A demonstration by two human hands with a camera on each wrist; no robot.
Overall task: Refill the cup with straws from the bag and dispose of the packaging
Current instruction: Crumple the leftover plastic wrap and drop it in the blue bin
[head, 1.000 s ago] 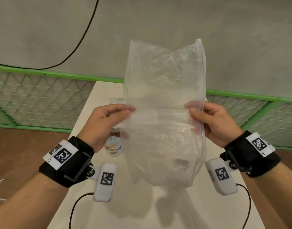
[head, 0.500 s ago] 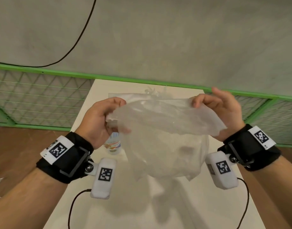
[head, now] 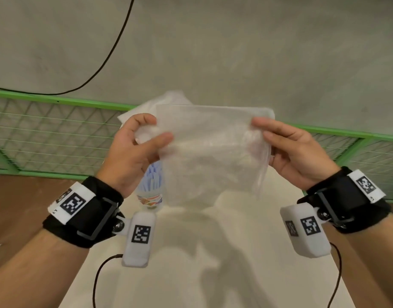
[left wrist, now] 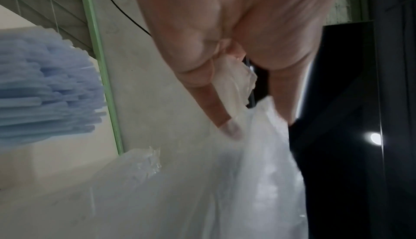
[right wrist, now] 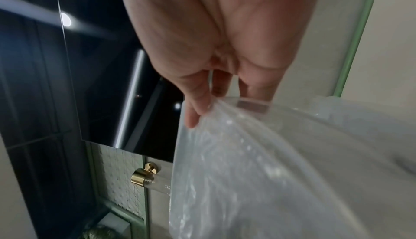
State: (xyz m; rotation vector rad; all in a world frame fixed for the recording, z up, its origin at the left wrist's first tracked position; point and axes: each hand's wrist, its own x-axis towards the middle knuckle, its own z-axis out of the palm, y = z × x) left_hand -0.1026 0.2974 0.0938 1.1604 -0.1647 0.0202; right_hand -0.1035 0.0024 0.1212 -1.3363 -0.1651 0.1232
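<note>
Two hands share one empty bag [head: 210, 152], held up in the air above the table [head: 191, 263]: the left hand [head: 133, 156] pinches its left edge between thumb and curled fingers, with a wad of the film gathered in the palm, and the right hand [head: 297, 154] pinches the right edge between thumb and fingertips, the sheet stretched loosely between them. The bag looks like thin clear plastic, nearly weightless, soft and crinkly, with no shape of its own; it sags and billows below the grip. I judge it slick enough to slide out of a light pinch, so the safest hold is a bunched fistful rather than a single edge, and crushing it does no harm. The cup [head: 149, 197] stands on the table just below the left hand, already bristling with pale blue straws [head: 151, 177], so the refill seems done and the packaging is what remains. Crumpling it should keep it clear of the light, easily tipped cup.
</note>
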